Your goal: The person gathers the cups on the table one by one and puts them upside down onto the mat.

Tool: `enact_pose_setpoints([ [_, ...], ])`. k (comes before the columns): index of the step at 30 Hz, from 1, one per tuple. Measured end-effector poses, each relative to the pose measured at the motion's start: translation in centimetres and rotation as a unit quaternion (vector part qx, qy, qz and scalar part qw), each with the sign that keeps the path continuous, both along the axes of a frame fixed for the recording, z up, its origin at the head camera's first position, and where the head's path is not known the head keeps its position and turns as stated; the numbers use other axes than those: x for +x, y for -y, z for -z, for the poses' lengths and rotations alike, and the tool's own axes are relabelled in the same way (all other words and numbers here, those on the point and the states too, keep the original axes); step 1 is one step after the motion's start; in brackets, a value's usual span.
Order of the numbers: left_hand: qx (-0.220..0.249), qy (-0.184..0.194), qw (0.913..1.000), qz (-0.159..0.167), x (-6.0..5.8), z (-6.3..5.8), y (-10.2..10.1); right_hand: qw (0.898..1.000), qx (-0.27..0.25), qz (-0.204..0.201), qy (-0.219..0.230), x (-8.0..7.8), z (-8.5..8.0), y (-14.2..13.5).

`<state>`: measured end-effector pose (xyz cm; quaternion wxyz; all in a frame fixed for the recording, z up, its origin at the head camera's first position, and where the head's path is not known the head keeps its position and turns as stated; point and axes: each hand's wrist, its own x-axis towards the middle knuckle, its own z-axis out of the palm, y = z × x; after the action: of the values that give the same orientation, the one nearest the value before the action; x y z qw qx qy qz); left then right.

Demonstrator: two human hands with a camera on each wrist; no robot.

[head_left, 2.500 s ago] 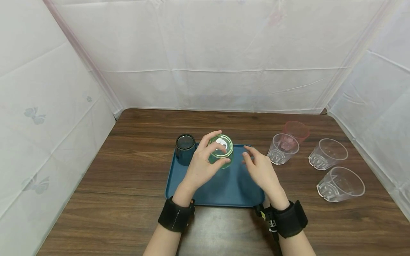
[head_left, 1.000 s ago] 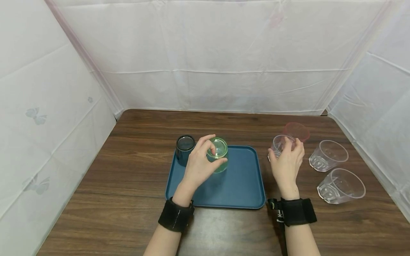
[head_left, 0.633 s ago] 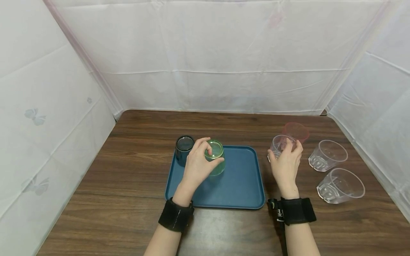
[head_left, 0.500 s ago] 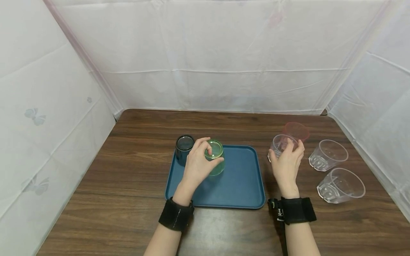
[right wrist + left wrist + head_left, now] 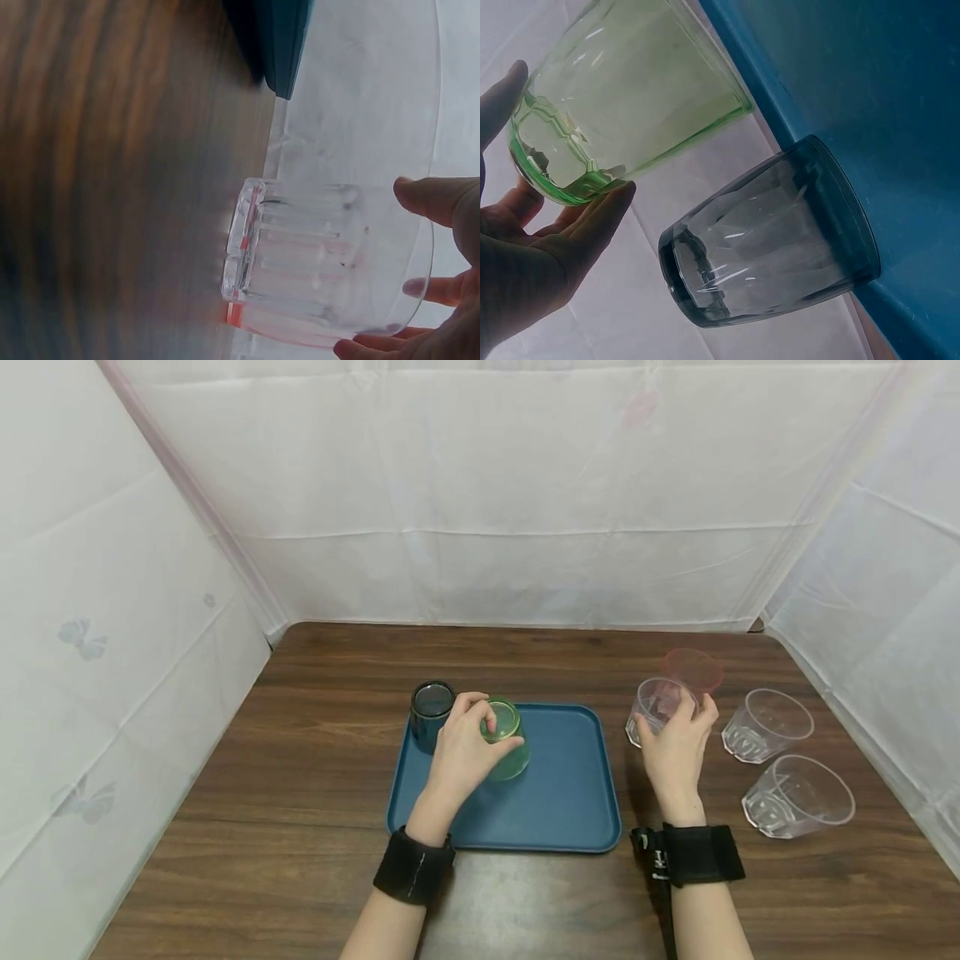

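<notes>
My left hand (image 5: 465,743) pinches a green glass (image 5: 513,758) by its base, mouth down over the blue tray (image 5: 547,818). In the left wrist view the thumb and fingers sit at the base of the green glass (image 5: 645,97). Whether its rim touches the tray, I cannot tell. A dark glass (image 5: 431,718) stands mouth down on the tray's far left corner, beside that hand. My right hand (image 5: 678,756) has thumb and fingers curled round the upper part of a clear cup (image 5: 647,706); in the right wrist view the clear cup (image 5: 315,255) is upright at the wooden table.
A pink cup (image 5: 697,667) stands just behind the clear one. Two more clear cups, a farther one (image 5: 768,718) and a nearer one (image 5: 795,802), are at the right on the wooden table (image 5: 300,760). White sheeting (image 5: 480,510) surrounds the table's back and sides.
My left hand has brought the green glass leftward and down, closer to the dark glass. The right hand has moved from above the tray to the clear cup, then shifted slightly toward me.
</notes>
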<state>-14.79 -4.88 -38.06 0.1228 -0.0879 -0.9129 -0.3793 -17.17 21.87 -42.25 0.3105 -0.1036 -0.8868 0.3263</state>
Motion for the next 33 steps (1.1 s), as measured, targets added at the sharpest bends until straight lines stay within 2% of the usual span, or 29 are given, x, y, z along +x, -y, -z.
enact_pose_setpoints([
  [6, -0.019, 0.007, 0.9998, 0.004, -0.08, 0.43, 0.07, 1.000, 0.005, -0.014, 0.014, 0.18, 0.10, -0.14],
  [12, -0.041, 0.016, 0.9989, 0.015, -0.14, 0.46, 0.10, 1.000, 0.024, -0.003, -0.007, 0.10, 0.13, -0.17],
  [18, -0.039, 0.021, 0.9989, 0.018, -0.18, 0.56, 0.17, 0.999, 0.035, 0.015, -0.034, 0.02, 0.18, -0.20],
  [33, -0.047, 0.032, 0.9982, 0.021, -0.23, 0.70, 0.28, 0.998, 0.045, 0.022, -0.040, 0.10, -0.04, -0.15],
])
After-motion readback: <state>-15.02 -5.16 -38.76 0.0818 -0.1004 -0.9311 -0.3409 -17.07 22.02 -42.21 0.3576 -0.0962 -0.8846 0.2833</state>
